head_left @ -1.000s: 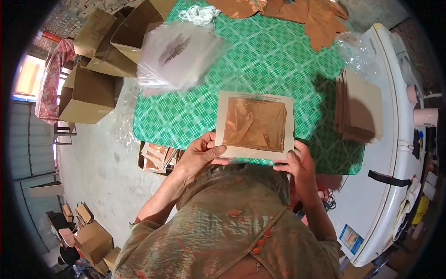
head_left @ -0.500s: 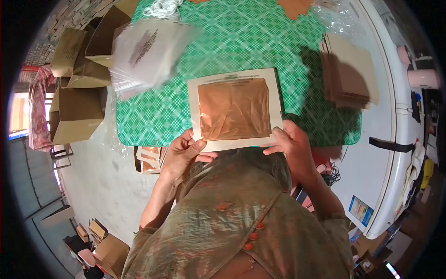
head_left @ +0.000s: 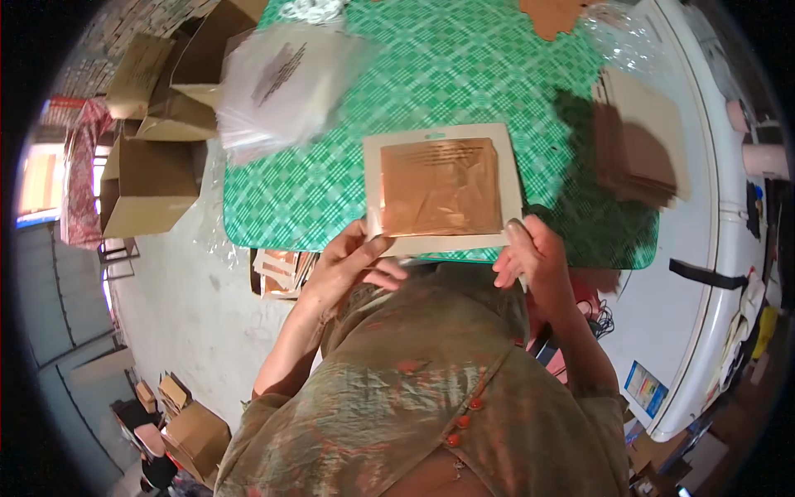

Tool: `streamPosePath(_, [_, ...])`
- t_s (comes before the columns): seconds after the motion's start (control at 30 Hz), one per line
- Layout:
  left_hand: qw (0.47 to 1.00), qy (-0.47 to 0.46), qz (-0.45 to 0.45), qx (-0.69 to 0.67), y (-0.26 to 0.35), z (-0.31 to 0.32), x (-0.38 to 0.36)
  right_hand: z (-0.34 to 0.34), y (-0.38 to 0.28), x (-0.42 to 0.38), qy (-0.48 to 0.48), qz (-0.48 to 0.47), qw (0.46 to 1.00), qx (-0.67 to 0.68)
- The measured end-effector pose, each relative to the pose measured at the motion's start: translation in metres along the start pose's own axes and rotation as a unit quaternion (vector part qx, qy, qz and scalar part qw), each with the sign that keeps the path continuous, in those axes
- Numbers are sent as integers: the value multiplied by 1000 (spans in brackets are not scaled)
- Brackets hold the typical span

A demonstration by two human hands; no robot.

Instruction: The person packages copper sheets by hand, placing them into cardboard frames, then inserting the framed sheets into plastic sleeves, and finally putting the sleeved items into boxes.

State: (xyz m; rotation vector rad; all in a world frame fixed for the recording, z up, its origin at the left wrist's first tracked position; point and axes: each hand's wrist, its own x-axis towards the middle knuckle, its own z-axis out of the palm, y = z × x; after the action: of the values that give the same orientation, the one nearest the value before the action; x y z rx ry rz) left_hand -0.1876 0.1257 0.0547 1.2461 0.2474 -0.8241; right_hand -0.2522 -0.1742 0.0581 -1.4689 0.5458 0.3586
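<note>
A pale card with a copper-coloured sheet under clear plastic (head_left: pixel 439 189) is held at the near edge of the green checked table (head_left: pixel 331 199). My left hand (head_left: pixel 352 269) grips its lower left corner, thumb on top and some fingers spread below. At the lower right corner my right hand (head_left: pixel 530 253) has its thumb against the card's edge, fingers curled beneath. Printed lines show through the plastic near the card's top. A fanned stack of clear plastic bags (head_left: pixel 286 87) lies at the table's far left, and a stack of pale cards (head_left: pixel 638 137) at the right.
Open cardboard boxes (head_left: pixel 157 178) stand left of the table. Below its left edge is a box of card and copper-coloured pieces (head_left: pixel 286 272). Crumpled plastic (head_left: pixel 625 33) and a brown piece (head_left: pixel 551 16) lie at the back right. A white appliance (head_left: pixel 704 248) stands at the right.
The view has shifted, so most things appear further right. The card is tilted differently and its printed lines show more clearly. My right hand's fingers have moved slightly at the corner.
</note>
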Motion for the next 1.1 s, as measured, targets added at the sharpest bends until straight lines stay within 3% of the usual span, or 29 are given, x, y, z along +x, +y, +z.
streamPosePath(0.47, [998, 1, 64, 16, 9, -2, 26, -1, -2, 10, -36, -54, 998, -20])
streamPosePath(0.57, [997, 6, 69, 17, 14, -1, 33, -1, -7, 12, -25, -40, 998, -42])
streamPosePath(0.67, [998, 11, 63, 22, 17, 5, 35, -6, -10, 14, 4, -15, 989, -147])
streamPosePath(0.77, [997, -2, 41, 71, 18, 6, 34, -9, 9, 16, 141, -230, 889, -370])
streamPosePath(0.8, [994, -8, 29, 102, 23, 4, 31, -6, 7, 14, 198, -206, 859, -426])
streamPosePath(0.87, [982, 13, 14, 189, 30, -2, 25, -6, 9, 14, 239, -290, 802, -464])
streamPosePath(0.9, [946, 74, 79, 306, 30, -3, 23, -5, 10, 14, 258, -331, 770, -481])
streamPosePath(0.97, [810, 187, 206, 516, 32, -1, 18, 2, 7, 8, 211, -389, 728, -524])
streamPosePath(1.0, [810, 209, 207, 507, 34, 1, 16, 1, 15, 7, 162, -407, 701, -562])
streamPosePath(1.07, [729, 172, 345, 566, 32, 4, 19, 10, 30, 8, 139, -541, 656, -508])
streamPosePath(1.1, [680, 151, 411, 588, 30, 6, 22, 19, 33, 9, 130, -550, 648, -510])
